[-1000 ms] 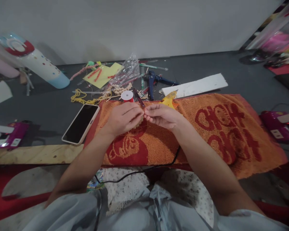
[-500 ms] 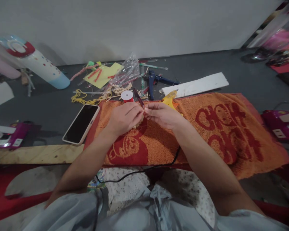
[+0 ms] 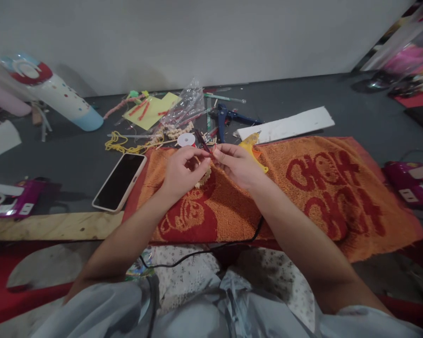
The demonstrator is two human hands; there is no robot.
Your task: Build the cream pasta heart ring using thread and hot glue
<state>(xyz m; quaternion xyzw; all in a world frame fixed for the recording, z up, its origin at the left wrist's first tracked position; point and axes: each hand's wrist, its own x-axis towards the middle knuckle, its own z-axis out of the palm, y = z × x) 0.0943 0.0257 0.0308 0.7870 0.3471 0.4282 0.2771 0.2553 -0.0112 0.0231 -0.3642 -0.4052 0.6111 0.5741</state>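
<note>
My left hand is over the orange towel, thumb and forefinger brought close together at the tips. My right hand is beside it, thumb and forefinger pinched. Whatever lies between the fingertips is too fine to make out. A string of small pale beads shows on the towel just under my left hand, partly hidden by it. Behind the hands are a white-topped spool of red thread and a dark pen-like tool. A yellow tool sits beyond my right hand.
A phone lies to the left. Blue pliers-like tool, white strip, yellow paper, plastic wrap and yellow cord are at the back. A bottle stands far left. A black cable crosses the front edge.
My left hand has opened out, its thumb and forefinger now arched with a gap between them. The right fingertips have shifted slightly up, a little apart from the left ones.
</note>
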